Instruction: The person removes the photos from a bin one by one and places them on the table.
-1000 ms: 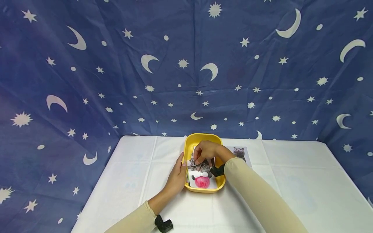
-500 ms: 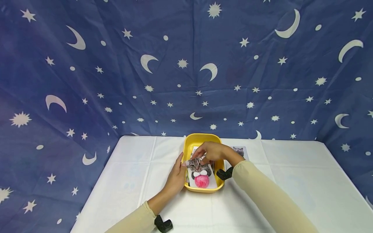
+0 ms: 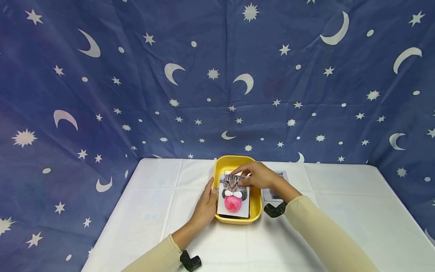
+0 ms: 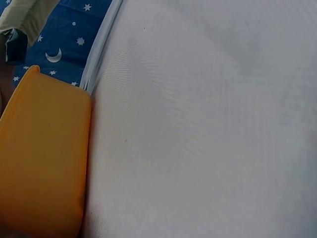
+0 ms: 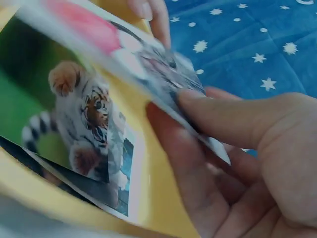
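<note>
Cat picture (image 3: 233,203) is pinched in the right hand (image 3: 259,175); lift it clear of the tiger picture (image 5: 74,119) below that hand, the left hand (image 3: 205,204), fingers straight, steadying the yellow tray (image 3: 231,163).

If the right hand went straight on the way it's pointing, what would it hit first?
Probably the left wall of the yellow box, near the left hand. Height is hard to judge, so the right hand, pinching a cat photo, might pass over it.

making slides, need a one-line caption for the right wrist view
Right hand pinching a cat picture above a tiger cub picture in a yellow tray.
</note>
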Demonstrator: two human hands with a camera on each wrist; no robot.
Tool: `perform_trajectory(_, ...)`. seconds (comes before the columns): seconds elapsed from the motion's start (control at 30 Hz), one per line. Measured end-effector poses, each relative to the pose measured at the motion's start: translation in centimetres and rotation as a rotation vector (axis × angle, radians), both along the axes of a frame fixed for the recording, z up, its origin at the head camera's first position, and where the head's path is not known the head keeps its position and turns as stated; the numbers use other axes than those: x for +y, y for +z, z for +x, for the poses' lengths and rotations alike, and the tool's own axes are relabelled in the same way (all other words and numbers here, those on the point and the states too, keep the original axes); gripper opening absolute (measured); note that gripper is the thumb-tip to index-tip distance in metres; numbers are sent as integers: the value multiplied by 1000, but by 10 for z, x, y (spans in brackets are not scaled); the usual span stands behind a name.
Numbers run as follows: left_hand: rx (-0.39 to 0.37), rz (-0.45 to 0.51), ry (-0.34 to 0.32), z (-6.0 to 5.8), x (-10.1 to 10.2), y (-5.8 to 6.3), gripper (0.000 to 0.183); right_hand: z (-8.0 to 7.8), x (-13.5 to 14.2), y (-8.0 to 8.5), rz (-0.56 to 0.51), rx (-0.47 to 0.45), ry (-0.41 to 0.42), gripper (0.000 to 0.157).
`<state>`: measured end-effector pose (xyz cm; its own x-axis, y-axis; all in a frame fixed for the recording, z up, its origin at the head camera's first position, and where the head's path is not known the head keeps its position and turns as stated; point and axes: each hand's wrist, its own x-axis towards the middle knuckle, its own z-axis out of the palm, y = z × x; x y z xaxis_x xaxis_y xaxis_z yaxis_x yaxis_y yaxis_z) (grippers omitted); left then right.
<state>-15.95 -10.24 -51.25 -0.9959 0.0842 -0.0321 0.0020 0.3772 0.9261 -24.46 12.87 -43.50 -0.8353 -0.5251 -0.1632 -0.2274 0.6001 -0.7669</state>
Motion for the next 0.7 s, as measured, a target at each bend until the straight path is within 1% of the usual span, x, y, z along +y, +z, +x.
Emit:
perform_trajectory(0.1,8,0,8,0,0,-1,53,3,9,2,-69,-28,-101,32)
perform_trajectory(0.2,15,0,12,1,1,-1,52,6,22,2,-150,-32,-161,31)
perform_trajectory(0.27,15,3,16,1,1,-1,52,7,32,2,-187,-24,-183,32)
perform_trajectory(0.37,19,5,13,0,2,-1,52,8,47,2,-207,-4,-216,33)
perform_trajectory(0.47,18,5,8,-1,2,0,53,9,60,1,-205,-19,-247,35)
perform_trajectory(0.6,15,-6,4,-1,0,-1,53,10,79,-4,-197,-58,-274,37)
perform_trajectory(0.7,10,-5,4,-1,-1,-2,53,11,94,-8,-178,-46,-292,36)
